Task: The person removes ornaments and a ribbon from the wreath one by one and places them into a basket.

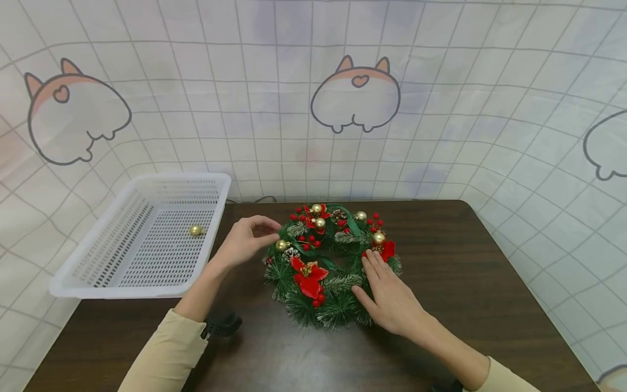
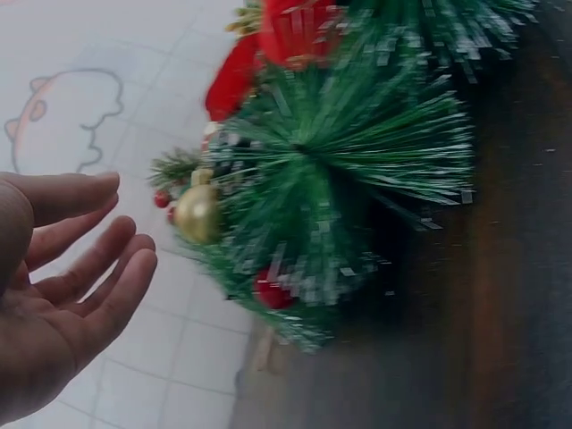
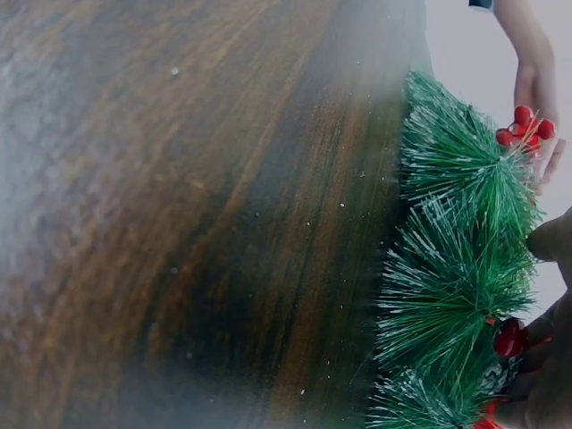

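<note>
A green Christmas wreath (image 1: 338, 313) with frosted tips lies on the table, decorated with red flowers (image 1: 309, 277), red berries, pine cones and gold balls. My left hand (image 1: 245, 239) is at its left side, close to a gold ball (image 1: 281, 245). In the left wrist view that hand (image 2: 71, 268) has loosely bent fingers with nothing between them, a little apart from the gold ball (image 2: 197, 214). My right hand (image 1: 389, 296) rests on the wreath's right side, fingers extended beside a red flower (image 1: 388, 250). The right wrist view shows only part of that hand (image 3: 545, 357).
A white perforated plastic basket (image 1: 122, 292) stands at the left with one gold ball (image 1: 195, 230) inside. The dark wooden table (image 1: 460, 261) extends to the right. A white tiled-pattern curtain (image 1: 274, 158) with cartoon animals surrounds the back and sides.
</note>
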Demonstrator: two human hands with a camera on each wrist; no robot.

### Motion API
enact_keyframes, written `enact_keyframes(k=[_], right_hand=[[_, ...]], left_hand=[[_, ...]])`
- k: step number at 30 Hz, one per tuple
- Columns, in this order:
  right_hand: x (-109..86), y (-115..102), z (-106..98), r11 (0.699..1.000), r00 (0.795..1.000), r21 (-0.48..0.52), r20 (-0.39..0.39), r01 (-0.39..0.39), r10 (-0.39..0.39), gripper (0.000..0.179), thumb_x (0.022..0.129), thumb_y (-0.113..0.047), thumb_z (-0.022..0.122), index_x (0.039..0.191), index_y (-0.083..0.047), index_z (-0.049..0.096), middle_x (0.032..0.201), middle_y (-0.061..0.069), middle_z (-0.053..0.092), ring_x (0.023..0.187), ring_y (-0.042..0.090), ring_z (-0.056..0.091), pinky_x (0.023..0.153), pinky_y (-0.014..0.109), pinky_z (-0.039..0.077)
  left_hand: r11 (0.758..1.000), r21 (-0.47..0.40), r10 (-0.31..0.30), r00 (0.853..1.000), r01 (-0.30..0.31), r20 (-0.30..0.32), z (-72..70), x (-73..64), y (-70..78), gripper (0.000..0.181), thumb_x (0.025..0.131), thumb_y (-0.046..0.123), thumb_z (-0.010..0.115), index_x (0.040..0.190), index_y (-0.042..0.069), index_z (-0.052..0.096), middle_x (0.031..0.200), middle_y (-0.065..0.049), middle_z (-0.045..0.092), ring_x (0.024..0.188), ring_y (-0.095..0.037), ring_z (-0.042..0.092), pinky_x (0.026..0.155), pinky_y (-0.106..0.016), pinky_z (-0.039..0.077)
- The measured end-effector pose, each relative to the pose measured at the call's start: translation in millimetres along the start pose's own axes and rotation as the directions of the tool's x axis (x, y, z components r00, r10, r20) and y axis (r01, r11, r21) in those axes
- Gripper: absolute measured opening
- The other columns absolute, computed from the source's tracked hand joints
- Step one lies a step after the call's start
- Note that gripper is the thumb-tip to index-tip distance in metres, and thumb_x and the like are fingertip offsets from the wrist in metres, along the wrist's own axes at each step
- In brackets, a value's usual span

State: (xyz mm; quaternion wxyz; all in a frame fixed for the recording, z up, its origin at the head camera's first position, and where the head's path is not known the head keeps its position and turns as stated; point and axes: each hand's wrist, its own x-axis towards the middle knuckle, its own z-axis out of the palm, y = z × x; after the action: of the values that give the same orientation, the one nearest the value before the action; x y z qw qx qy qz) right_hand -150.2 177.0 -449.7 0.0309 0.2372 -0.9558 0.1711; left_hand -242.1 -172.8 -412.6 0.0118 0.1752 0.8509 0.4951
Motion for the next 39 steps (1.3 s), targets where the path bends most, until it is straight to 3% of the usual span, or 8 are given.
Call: enact_keyframes(k=[9, 16, 29, 39], right_hand=[[-0.6, 0, -1, 1.000, 1.000, -0.005, -0.004, 0.003, -0.003, 0.075, 0.108, -0.044, 0.051, 0.154, 0.011, 0.032, 0.163, 0.027, 0.024, 0.152, 0.040, 0.018, 0.119, 0.056, 0.025], [-0.7, 1, -1, 1.000, 1.000, -0.003, -0.002, -0.004, 0.004, 0.075, 0.108, -0.044, 0.051, 0.155, 0.011, 0.032, 0.164, 0.027, 0.024, 0.152, 0.040, 0.018, 0.119, 0.056, 0.026], [0.0, 1, -1, 1.000, 1.000, -0.004, 0.003, -0.002, 0.002, 0.075, 0.108, -0.044, 0.051, 0.155, 0.011, 0.032, 0.164, 0.027, 0.023, 0.152, 0.040, 0.018, 0.119, 0.056, 0.024], [0.0, 0, -1, 1.000, 1.000, -0.003, 0.001, -0.008, 0.008, 0.074, 0.108, -0.043, 0.052, 0.154, 0.011, 0.032, 0.163, 0.027, 0.024, 0.152, 0.040, 0.018, 0.119, 0.056, 0.025]], left_hand=[[0.999, -0.040, -0.015, 1.000, 0.015, -0.006, 11.3, -1.8, -14.7, 0.022, 0.096, 0.012, 0.076, 0.117, 0.007, 0.073, 0.111, -0.007, 0.072, 0.097, -0.022, 0.070, 0.083, -0.040, 0.058], [0.998, -0.038, -0.044, 0.999, 0.045, 0.032, 13.4, -0.8, -19.4, 0.025, 0.095, 0.014, 0.076, 0.119, 0.008, 0.072, 0.112, -0.007, 0.071, 0.099, -0.023, 0.069, 0.084, -0.042, 0.057], [0.998, -0.047, -0.030, 0.994, 0.035, 0.105, 14.1, 3.1, -25.4, 0.032, 0.093, 0.012, 0.078, 0.124, 0.007, 0.070, 0.117, -0.008, 0.070, 0.105, -0.025, 0.067, 0.089, -0.042, 0.057], [1.000, 0.003, -0.008, 0.990, 0.007, 0.144, 12.8, 4.1, -28.9, 0.032, 0.092, 0.006, 0.078, 0.122, 0.007, 0.070, 0.112, -0.006, 0.070, 0.101, -0.023, 0.066, 0.088, -0.041, 0.057]])
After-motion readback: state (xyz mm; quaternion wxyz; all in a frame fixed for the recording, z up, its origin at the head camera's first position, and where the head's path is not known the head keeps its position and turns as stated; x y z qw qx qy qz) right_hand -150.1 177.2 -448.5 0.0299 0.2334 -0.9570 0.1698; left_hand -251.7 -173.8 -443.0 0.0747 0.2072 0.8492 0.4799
